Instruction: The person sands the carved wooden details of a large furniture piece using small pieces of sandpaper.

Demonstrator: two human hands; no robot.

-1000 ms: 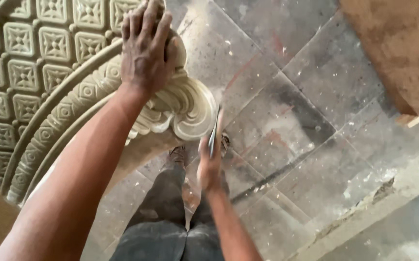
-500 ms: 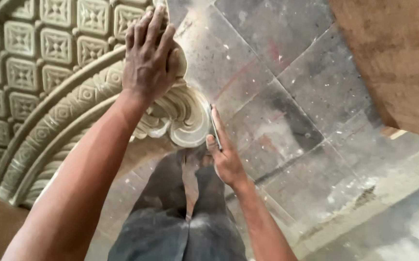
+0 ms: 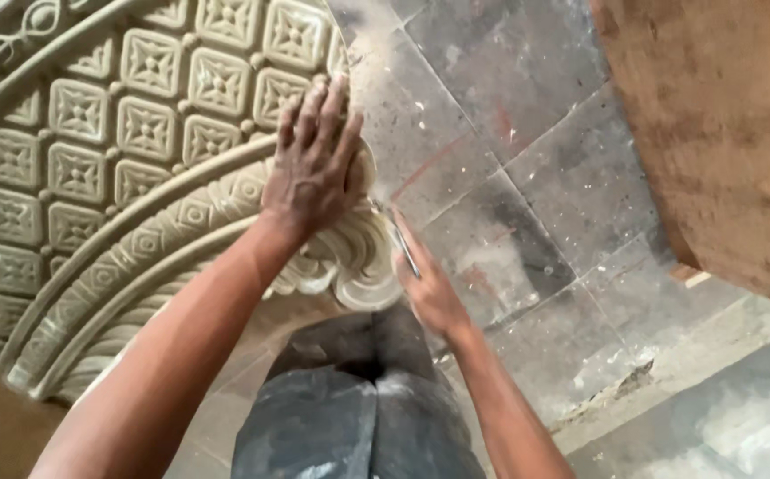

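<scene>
Left hand [image 3: 314, 168] presses flat, fingers spread, on the carved panel [image 3: 127, 160]; right hand [image 3: 429, 288] grips a thin blade [image 3: 400, 239].

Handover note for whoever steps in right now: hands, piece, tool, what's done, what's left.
Left hand: flat on the carved arch panel, pressing near its scroll end.
Right hand: grips a thin metal blade, tip at the scroll's right edge.
Panel leans over the dusty stone floor; a brown board stands at right.
Done: grid and border relief look fully formed.
Left: apparently edge work at the scroll; extent can't be judged.
</scene>
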